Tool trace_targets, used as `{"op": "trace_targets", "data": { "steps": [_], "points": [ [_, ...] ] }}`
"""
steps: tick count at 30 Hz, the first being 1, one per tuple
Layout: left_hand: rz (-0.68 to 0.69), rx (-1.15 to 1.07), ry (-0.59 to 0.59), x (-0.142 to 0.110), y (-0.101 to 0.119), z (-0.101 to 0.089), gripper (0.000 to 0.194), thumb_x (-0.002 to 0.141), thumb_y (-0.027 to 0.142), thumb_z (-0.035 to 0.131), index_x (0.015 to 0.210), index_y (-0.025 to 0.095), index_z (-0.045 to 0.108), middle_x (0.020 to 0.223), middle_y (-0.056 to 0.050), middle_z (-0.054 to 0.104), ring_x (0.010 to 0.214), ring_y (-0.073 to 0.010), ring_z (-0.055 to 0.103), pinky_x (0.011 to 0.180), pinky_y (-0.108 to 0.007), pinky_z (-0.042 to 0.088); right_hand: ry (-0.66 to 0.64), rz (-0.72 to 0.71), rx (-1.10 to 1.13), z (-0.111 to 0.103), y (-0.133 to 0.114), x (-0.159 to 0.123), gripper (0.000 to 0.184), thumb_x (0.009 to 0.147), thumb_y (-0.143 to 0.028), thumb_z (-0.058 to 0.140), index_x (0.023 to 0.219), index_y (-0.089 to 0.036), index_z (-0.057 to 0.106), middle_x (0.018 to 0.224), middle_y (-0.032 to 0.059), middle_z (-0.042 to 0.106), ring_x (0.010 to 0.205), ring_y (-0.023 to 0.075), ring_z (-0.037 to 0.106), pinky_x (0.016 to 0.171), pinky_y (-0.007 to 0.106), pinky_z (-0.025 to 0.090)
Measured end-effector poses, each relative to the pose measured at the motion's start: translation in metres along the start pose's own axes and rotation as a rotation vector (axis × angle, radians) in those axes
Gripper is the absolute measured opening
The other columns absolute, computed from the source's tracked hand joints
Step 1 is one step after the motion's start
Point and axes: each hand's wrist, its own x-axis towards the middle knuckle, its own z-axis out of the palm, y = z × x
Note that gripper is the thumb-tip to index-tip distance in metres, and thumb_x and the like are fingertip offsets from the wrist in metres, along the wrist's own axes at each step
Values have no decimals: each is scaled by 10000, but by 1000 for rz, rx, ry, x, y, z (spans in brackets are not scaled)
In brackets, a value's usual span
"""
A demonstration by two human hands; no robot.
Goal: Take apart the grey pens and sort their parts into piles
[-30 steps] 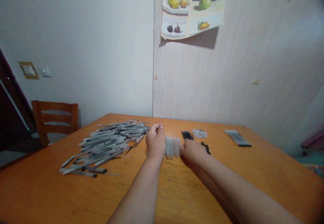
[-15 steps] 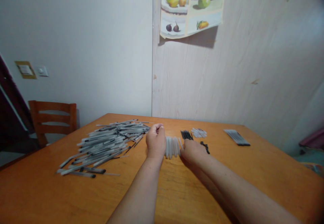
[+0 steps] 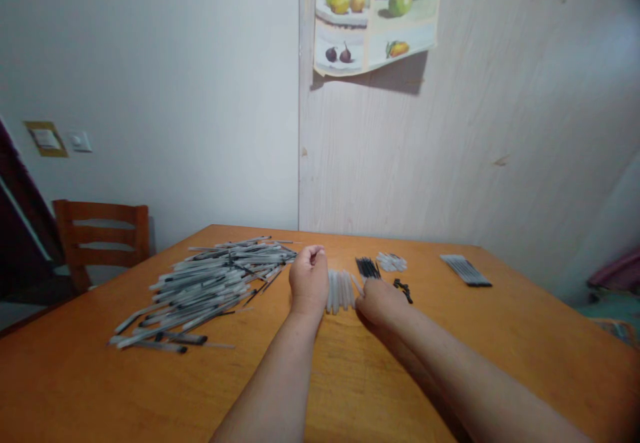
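- right hand [image 3: 383, 301] has eased slightly toward the person; little else has shifted.
- its fingers curl closed on one pale tube [image 3: 357, 285], which slants, far end leaning left.
- just left of it, a tube row [image 3: 340, 291] points lengthwise away from the person.
- left hand [image 3: 309, 279], loosely curled, borders that row; its hold cannot be told.
- just beyond the right hand: black rods [image 3: 368, 268].

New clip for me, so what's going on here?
A person's bare left hand is at the left end of a row of translucent whitish plastic tubes on an orange-brown wooden table; the bare right hand is at the other end, apparently touching a slanted tube. Fingertips are hidden. Thin black sticks lie beyond the right hand; a jumbled heap of grey-white, black-ended plastic pens lies left.
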Motion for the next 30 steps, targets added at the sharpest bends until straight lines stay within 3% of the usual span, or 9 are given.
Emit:
{"op": "trace_targets", "data": {
  "steps": [4, 7, 12, 16, 20, 26, 30],
  "points": [
    [31, 70, -37, -4, 4, 0, 204, 849, 301, 564, 929, 167, 696, 917, -62, 720, 866, -183, 648, 828, -303, 478, 55, -6, 2, -7, 8, 3, 322, 816, -323, 556, 979, -111, 734, 1025, 236, 714, 942, 345, 690, 773, 406, 506],
    [86, 135, -92, -8, 5, 2, 205, 872, 303, 543, 946, 182, 691, 948, -67, 717, 900, -190, 648, 837, -311, 478, 106, -58, 67, -12, 21, 7, 278, 819, -337, 547, 879, -124, 713, 917, 208, 725, 848, 306, 695, 705, 355, 486],
    [279, 285, -237, -20, 13, 5, 219, 878, 240, 527, 1039, 195, 669, 1051, -82, 689, 1036, -212, 610, 936, -346, 445, 97, -188, 472, -24, 45, 7, 170, 815, -266, 498, 694, -178, 578, 573, 44, 622, 524, 149, 563, 512, 243, 362],
    [450, 423, -397, -32, 26, 6, 349, 858, 219, 565, 1203, 224, 621, 1222, -76, 647, 1170, -240, 530, 1023, -392, 371, 156, -261, 795, -38, 54, -6, 127, 782, -262, 531, 678, -192, 512, 569, -19, 537, 519, 106, 460, 495, 222, 315],
    [511, 493, -539, -43, 35, 8, 332, 858, 258, 602, 1188, 273, 639, 1243, -41, 657, 1193, -244, 507, 1019, -410, 330, 95, -309, 1013, -47, 56, -20, 119, 756, -287, 584, 720, -184, 535, 572, -48, 498, 511, 87, 409, 487, 213, 292],
    [456, 504, -656, -45, 37, 10, 230, 927, 324, 510, 1031, 292, 713, 1021, -30, 729, 1002, -231, 586, 929, -407, 328, -15, -309, 1260, -40, 54, -26, 177, 773, -321, 655, 768, -187, 539, 563, -63, 514, 459, 70, 404, 432, 193, 275],
    [253, 240, -762, -42, 28, 16, 248, 916, 311, 489, 936, 221, 720, 959, -52, 723, 914, -210, 608, 822, -330, 387, -78, -316, 1453, -36, 54, -25, 290, 843, -457, 634, 842, -175, 566, 661, -15, 615, 463, 65, 470, 413, 176, 319]
  ]
}}
